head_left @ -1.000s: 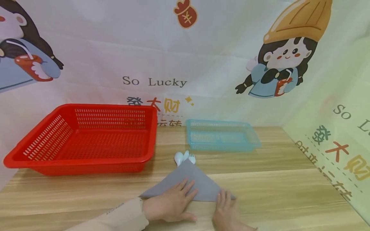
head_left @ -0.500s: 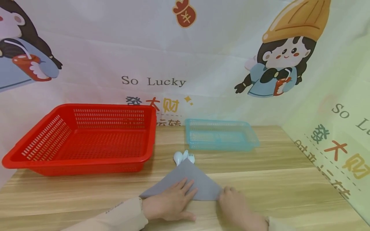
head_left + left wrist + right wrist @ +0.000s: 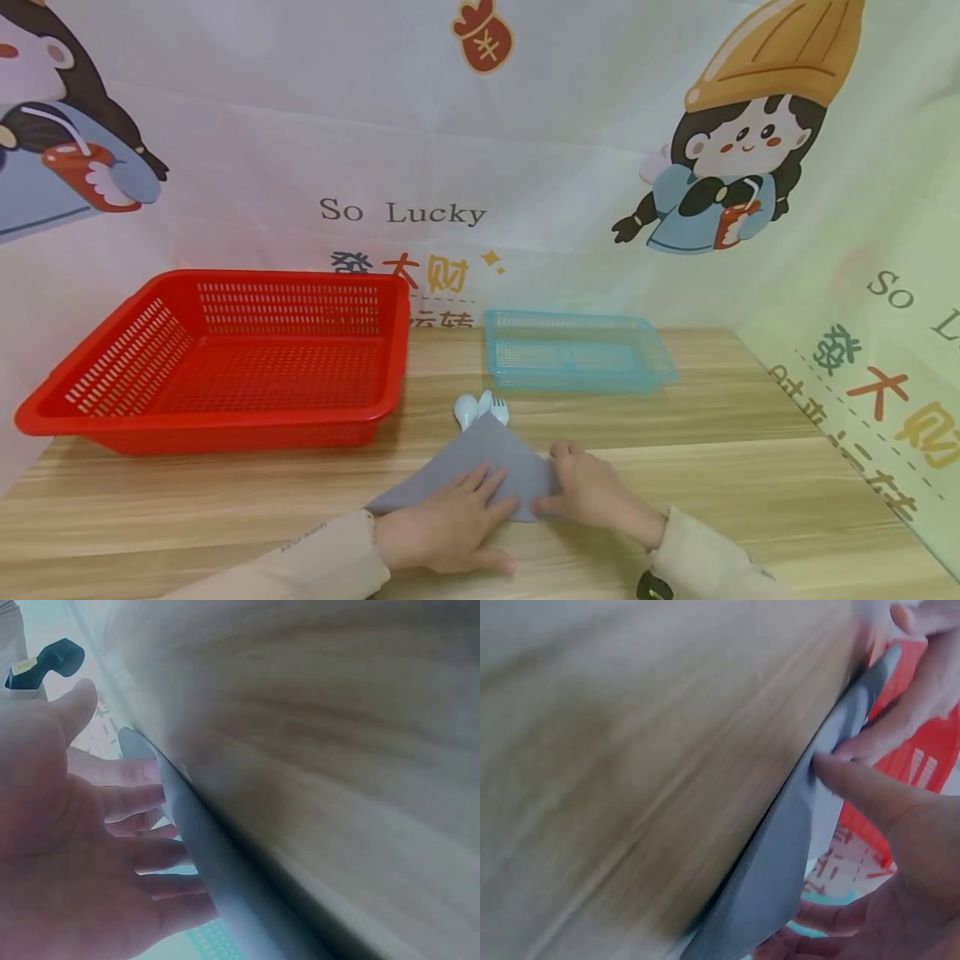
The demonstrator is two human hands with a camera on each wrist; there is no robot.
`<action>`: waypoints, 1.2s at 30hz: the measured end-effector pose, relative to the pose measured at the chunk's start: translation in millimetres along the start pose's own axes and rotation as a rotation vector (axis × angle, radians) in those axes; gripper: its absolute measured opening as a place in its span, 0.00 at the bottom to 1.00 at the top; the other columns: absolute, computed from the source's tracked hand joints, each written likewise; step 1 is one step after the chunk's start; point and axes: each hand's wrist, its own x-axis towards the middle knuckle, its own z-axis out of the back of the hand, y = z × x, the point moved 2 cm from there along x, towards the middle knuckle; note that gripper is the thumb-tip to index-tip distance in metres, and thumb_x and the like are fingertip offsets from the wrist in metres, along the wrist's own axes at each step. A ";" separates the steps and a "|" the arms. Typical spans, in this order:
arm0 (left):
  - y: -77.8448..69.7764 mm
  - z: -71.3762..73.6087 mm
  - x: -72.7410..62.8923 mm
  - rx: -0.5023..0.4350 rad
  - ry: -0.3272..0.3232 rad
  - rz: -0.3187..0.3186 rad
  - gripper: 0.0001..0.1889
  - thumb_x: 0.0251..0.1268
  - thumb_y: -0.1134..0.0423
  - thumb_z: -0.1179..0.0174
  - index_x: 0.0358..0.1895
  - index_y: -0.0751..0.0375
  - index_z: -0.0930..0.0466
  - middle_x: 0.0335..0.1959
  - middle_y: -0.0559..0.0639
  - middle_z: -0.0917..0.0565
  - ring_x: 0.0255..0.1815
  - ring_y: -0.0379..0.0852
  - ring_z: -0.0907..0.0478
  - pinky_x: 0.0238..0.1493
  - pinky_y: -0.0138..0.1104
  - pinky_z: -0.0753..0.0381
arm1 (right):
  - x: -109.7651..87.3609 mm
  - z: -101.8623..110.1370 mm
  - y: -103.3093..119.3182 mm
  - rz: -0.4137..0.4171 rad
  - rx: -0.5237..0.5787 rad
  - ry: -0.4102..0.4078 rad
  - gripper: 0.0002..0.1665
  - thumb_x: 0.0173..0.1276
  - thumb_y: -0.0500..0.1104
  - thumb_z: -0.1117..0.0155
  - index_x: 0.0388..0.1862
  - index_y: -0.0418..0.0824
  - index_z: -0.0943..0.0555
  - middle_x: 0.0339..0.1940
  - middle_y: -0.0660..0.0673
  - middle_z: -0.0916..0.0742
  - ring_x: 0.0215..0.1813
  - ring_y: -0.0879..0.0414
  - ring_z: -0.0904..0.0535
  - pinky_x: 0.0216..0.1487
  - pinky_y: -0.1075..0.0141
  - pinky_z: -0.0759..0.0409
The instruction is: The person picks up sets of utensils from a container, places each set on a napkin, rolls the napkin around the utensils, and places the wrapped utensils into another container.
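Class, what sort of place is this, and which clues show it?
Probably a staged tabletop set: a cartoon-printed backdrop behind a wood-grain table bearing a red slotted basket.

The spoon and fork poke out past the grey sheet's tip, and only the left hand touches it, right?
Not quite: the right hand touches the grey sheet too, as the right wrist view shows. The left hand is on it, and the spoon and fork poke out past its tip.

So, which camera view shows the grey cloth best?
The head view: it shows the grey cloth from above, its far tip and left corner visible, though the left hand and right hand cover parts. The left wrist view gives only a narrow strip, the right wrist view a slanted part.
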 end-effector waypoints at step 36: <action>-1.0 0.2 6.4 0.051 -0.010 0.033 0.33 0.59 0.35 0.60 0.63 0.50 0.36 0.66 0.59 0.41 0.65 0.59 0.44 0.59 0.47 0.37 | 19.2 13.3 -13.7 -0.051 0.526 0.374 0.09 0.54 0.38 0.38 0.31 0.32 0.20 0.19 0.43 0.16 0.22 0.57 0.21 0.26 0.70 0.27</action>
